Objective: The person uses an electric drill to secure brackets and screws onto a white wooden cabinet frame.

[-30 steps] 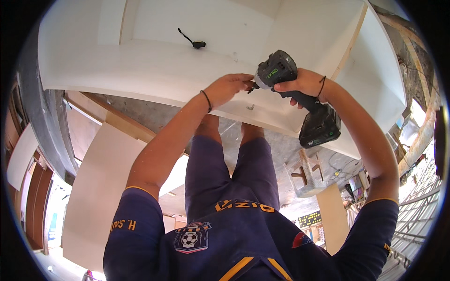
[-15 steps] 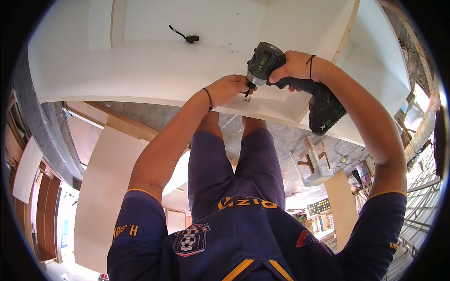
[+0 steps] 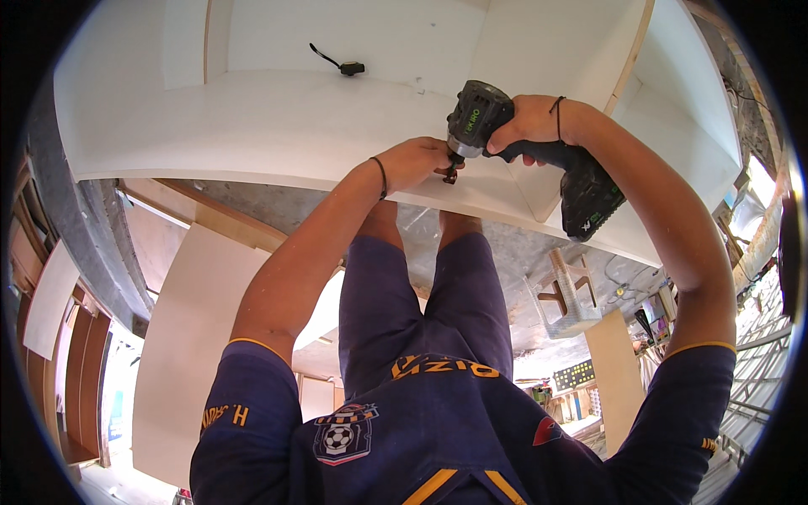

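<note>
My right hand (image 3: 534,126) is wrapped around the grip of a black cordless drill (image 3: 480,114). Its chuck points down toward the near edge of a white cabinet panel (image 3: 252,139). Close beside the chuck is my left hand (image 3: 421,160), its fingers pinched together near the dark bit (image 3: 455,158). What those fingertips hold, if anything, is hidden. A small shiny metal piece (image 3: 450,177) shows at the bit's lower end, against the panel; its kind is too small to tell.
A small black object with a strap (image 3: 352,68) lies farther back inside the white cabinet. Upright dividers (image 3: 627,63) stand at its right. Below the panel edge, a small stool (image 3: 562,295) stands on the grey floor. Pale boards (image 3: 194,337) lean at the left.
The drill and both hands appear slightly lower and to the right, along with the whole view. The metal piece under the bit looks darker now. Both hands keep their holds.
</note>
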### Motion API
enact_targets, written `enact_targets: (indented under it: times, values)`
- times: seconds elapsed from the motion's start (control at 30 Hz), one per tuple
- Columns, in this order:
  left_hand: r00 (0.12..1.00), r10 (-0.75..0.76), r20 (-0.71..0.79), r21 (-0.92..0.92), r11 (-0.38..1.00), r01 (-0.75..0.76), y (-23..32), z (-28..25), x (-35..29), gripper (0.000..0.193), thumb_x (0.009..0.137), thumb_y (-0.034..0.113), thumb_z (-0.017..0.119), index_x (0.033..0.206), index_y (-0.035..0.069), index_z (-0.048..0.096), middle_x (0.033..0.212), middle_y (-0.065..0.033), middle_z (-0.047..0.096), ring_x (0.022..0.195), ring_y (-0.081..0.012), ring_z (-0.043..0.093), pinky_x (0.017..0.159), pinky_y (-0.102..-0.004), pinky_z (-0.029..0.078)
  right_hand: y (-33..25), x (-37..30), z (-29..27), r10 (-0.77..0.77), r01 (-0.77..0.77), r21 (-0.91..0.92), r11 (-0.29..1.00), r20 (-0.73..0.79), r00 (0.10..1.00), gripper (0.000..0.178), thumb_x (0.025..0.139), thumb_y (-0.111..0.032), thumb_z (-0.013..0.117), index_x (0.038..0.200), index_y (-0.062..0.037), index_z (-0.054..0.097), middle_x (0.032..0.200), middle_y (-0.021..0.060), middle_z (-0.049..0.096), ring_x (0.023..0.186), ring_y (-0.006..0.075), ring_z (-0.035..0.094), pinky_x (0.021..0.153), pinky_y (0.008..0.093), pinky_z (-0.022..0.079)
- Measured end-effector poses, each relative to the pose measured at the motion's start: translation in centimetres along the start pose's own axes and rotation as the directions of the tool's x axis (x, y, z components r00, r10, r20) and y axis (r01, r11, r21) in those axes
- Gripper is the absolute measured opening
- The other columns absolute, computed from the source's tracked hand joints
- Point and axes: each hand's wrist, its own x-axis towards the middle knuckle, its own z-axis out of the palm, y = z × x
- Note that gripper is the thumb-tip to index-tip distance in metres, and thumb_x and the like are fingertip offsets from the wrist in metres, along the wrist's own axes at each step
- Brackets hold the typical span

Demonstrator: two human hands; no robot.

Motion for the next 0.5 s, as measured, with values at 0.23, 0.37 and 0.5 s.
enact_targets:
  times: [0.23,0.37,0.5]
  values:
    - [0.999,-0.032,0.005,-0.070,0.997,0.033,0.5,-0.1,0.0,0.040,0.088,0.009,0.050,0.123,-0.010,0.052,0.116,-0.0153,0.065,0.110,-0.0212,0.062,0.098,-0.0306,0.046,0.9,1.1,-0.7,-0.017,-0.002,0.109,0.994,0.177,0.984,0.029,0.067,-0.013,0.070,0.091,0.0029,0.067,0.084,0.0070,0.070,0.055,0.0122,0.057,0.047,0.0306,0.050]
    - [0.999,-0.036,-0.002,-0.070,0.997,0.035,0.5,-0.1,-0.1,0.041,0.087,0.008,0.050,0.124,-0.010,0.052,0.115,-0.0162,0.066,0.109,-0.0221,0.062,0.096,-0.0304,0.047,1.0,1.3,-0.8,0.026,-0.054,0.148,0.987,0.190,0.981,0.028,0.067,-0.010,0.069,0.092,0.0027,0.066,0.086,0.0078,0.070,0.055,0.0119,0.056,0.048,0.0313,0.050]
    - [0.999,-0.041,-0.021,-0.075,0.996,0.039,0.3,0.0,0.0,0.041,0.086,0.008,0.050,0.123,-0.009,0.053,0.114,-0.0159,0.066,0.109,-0.0221,0.062,0.097,-0.0303,0.047,1.1,1.6,-0.8,0.018,-0.051,0.158,0.986,0.203,0.979,0.028,0.068,-0.009,0.069,0.093,0.0020,0.066,0.087,0.0085,0.070,0.054,0.0120,0.055,0.048,0.0314,0.049]
